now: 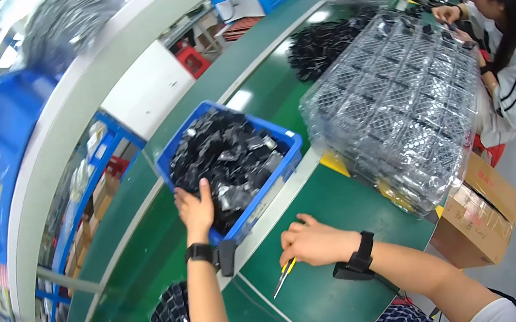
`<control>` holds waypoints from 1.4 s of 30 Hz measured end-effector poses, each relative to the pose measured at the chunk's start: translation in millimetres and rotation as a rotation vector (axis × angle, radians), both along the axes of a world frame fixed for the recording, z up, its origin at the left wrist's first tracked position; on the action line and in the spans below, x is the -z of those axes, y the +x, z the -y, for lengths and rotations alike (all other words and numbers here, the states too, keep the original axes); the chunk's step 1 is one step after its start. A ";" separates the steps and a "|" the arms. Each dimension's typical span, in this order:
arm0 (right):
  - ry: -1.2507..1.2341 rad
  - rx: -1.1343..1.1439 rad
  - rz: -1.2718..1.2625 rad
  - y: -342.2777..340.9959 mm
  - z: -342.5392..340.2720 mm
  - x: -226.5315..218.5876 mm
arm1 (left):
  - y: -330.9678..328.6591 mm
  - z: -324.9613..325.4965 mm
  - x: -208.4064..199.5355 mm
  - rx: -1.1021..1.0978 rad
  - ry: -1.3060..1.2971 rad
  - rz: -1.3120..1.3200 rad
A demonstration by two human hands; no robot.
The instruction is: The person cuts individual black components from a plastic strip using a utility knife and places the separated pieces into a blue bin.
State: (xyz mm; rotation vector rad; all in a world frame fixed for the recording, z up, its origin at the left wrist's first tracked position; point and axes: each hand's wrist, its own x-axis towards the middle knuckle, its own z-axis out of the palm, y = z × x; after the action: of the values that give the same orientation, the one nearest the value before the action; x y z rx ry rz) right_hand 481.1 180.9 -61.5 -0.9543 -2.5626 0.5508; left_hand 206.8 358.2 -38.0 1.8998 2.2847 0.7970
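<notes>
Bin of blue plastic, rectangular point(291, 165), holding shiny black pieces point(221, 147) | left hand point(196, 212) over bin's left rim, its grip I cannot judge | right hand point(314, 242) beside bin, fingers closed around slim yellow-black metal-tipped tool point(285, 277)

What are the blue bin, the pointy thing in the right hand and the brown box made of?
Blue bin: probably hard plastic; smooth, with a thick rim. Pointed tool in the right hand: likely metal at its grey tip; the yellow part could be plastic or paint. Brown box: likely cardboard; dull, with flat sides.
</notes>
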 end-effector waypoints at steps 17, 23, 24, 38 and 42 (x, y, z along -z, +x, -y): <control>0.038 -0.036 -0.032 5.0 2.2 12.3 | -6.9 -21.8 -21.8 0.383 -0.030 0.054; 0.011 -0.023 -0.068 7.8 -11.2 7.6 | -54.4 70.4 -68.6 0.388 0.112 -0.268; -0.002 -0.027 -0.063 10.3 -11.5 4.3 | -67.1 98.7 -81.4 0.433 0.035 -0.262; -0.138 -0.063 -0.026 6.5 -10.6 1.6 | -93.7 400.5 -47.0 0.005 -0.240 -0.057; -0.096 -0.068 -0.062 3.9 -12.6 0.3 | -76.9 371.5 -25.1 0.161 -0.106 -0.138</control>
State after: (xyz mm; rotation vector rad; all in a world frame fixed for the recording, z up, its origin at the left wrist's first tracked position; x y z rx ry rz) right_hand 484.9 193.5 -61.8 -0.8694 -2.5403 0.7166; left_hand 129.9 -13.4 -12.9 2.1163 2.1623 0.5317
